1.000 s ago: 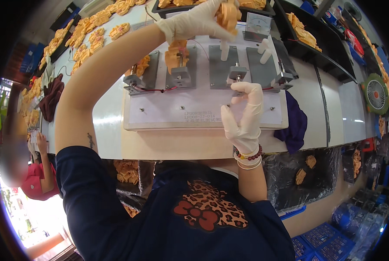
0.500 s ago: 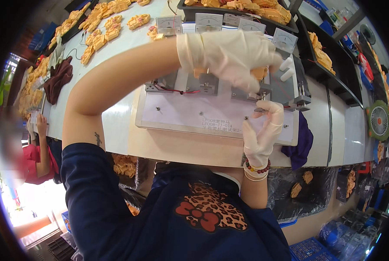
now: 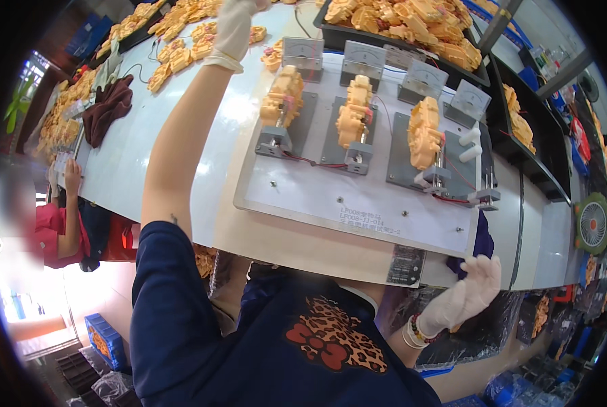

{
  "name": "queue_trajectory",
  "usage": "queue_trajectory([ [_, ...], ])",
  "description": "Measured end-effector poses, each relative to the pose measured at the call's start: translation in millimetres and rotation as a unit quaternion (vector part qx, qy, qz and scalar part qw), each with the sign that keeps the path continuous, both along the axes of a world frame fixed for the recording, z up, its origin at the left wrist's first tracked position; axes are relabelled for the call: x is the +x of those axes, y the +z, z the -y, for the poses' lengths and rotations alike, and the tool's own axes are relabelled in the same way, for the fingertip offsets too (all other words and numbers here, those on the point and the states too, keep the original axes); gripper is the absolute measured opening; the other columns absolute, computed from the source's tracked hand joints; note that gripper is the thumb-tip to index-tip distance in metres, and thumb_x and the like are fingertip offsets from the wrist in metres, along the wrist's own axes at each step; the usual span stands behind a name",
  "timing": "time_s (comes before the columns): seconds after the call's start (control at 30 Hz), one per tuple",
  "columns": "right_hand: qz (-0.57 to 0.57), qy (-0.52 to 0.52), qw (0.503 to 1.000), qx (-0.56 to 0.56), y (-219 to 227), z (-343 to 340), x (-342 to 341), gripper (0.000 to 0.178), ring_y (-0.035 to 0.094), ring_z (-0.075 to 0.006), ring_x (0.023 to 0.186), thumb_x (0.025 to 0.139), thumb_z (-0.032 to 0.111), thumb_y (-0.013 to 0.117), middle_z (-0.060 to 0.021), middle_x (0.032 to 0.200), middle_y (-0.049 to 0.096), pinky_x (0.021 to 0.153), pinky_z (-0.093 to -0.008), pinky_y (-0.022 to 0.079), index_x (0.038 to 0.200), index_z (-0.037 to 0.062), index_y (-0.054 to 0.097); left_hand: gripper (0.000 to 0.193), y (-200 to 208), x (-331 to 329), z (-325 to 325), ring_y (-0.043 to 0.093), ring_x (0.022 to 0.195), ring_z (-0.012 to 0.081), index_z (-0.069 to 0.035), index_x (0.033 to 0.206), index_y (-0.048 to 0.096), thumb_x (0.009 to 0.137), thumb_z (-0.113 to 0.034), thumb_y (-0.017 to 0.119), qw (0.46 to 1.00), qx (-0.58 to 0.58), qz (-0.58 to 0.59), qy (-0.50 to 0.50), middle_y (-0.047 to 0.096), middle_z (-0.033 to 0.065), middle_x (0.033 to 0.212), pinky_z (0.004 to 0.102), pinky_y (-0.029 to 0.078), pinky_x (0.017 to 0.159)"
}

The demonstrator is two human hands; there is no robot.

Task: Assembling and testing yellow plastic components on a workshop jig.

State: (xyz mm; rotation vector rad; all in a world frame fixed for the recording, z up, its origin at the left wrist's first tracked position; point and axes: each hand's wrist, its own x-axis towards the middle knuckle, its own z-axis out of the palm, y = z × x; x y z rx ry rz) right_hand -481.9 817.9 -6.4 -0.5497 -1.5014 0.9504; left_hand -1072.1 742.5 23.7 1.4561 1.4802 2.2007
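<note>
My left hand [image 3: 235,30], in a white glove, is stretched over the far side of the table beside several yellow-orange plastic housings [image 3: 171,66]. The picture's top edge cuts off its fingers, so their grip is hidden. My right hand [image 3: 469,293], also gloved, hovers off the table's front edge near a purple cloth [image 3: 481,237]; its fingers are loosely bent and apart, with nothing seen in them. Between the hands lies a white test board [image 3: 303,193]. Three housings stand upright in its grey holders: a left one [image 3: 284,95], a middle one [image 3: 355,112] and a right one [image 3: 425,134].
Several dial meters [image 3: 363,60] line the board's back edge. Behind them stands a black tray [image 3: 405,44] heaped with housings. A dark brown cloth [image 3: 106,108] lies at the left, and a green fan [image 3: 593,227] is at the far right. A co-worker's hand [image 3: 72,175] is at the left.
My left hand has swung from the right holder to the far left. My right hand has left that holder's clamp and moved right, toward me. The housings on the board are now uncovered.
</note>
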Motion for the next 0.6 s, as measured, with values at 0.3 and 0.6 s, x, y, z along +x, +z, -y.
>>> queue_trajectory([
  [0.3, 0.113, -0.087, 0.988, 0.052, -17.4, -39.2, 23.6, 0.057, 0.058, -0.0261, 0.111, 0.085, 0.017, 0.06, -0.021, 0.127, 0.057, 0.097, -0.0355, 0.046, 0.133, -0.0113, 0.048, 0.035, -87.8, 70.2, 4.1, 0.06, 0.107, 0.0406, -0.006, 0.112, 0.062, 0.082, -0.025, 0.066, 0.795, -0.405, -0.346, 0.29, 0.061, 0.0234, 0.111, 0.0494, 0.051, 0.091],
  [0.6, 0.129, -0.064, 0.985, 0.092, 27.2, -28.6, -49.2, 0.037, 0.06, -0.0218, 0.092, 0.084, 0.026, 0.071, -0.0166, 0.097, 0.062, 0.085, -0.0347, 0.05, 0.104, -0.0044, 0.065, 0.04, -53.0, 133.5, 125.0, 0.067, 0.088, 0.0291, -0.006, 0.117, 0.05, 0.087, -0.023, 0.07, 0.925, -0.196, 0.097, 0.311, 0.062, 0.0158, 0.105, 0.0356, 0.053, 0.075],
])
